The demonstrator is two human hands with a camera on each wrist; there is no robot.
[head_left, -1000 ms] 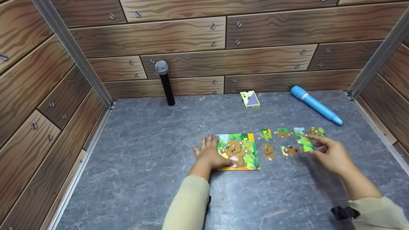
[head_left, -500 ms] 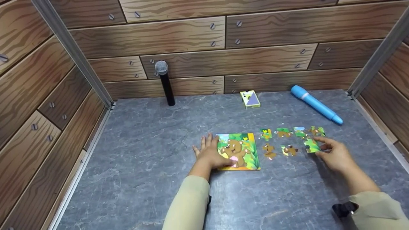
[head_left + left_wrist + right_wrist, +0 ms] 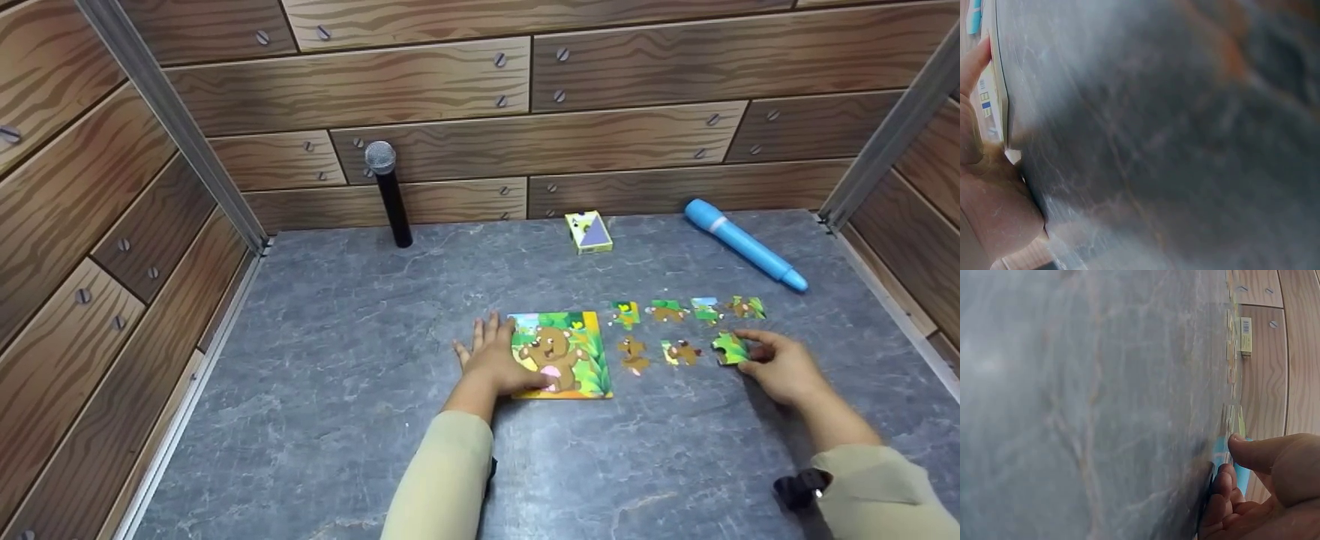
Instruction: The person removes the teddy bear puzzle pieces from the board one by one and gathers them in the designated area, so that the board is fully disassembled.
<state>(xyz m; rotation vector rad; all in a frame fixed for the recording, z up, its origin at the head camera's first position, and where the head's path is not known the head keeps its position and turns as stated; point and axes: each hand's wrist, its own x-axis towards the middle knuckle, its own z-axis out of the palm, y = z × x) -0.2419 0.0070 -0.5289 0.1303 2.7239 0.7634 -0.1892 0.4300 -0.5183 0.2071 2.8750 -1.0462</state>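
Observation:
In the head view, my left hand [image 3: 495, 367] rests with spread fingers over the left edge of a square bear puzzle board [image 3: 562, 349], its thumb across the lower part of the picture. Right of that board, my right hand [image 3: 786, 369] pinches a green leaf-patterned puzzle piece [image 3: 729, 349] between thumb and index finger. Several loose puzzle pieces lie in two rows, among them a brown bear piece [image 3: 634, 354], a bear piece with a yellow edge [image 3: 681, 352] and a sky-blue piece [image 3: 705, 308]. The right wrist view shows the pinching hand [image 3: 1275, 486] low over the table.
A black microphone [image 3: 391, 202] stands upright at the back left. Toward the back wall lie a yellow and purple card box [image 3: 589, 232] and a blue marker-shaped stick [image 3: 750, 247]. Wood-patterned walls [image 3: 427, 90] enclose the grey marbled table [image 3: 337, 360].
My right hand has drawn the green puzzle piece rightward and slightly nearer, away from the neighbouring pieces, and the piece has turned a little. The left hand has stayed on the board.

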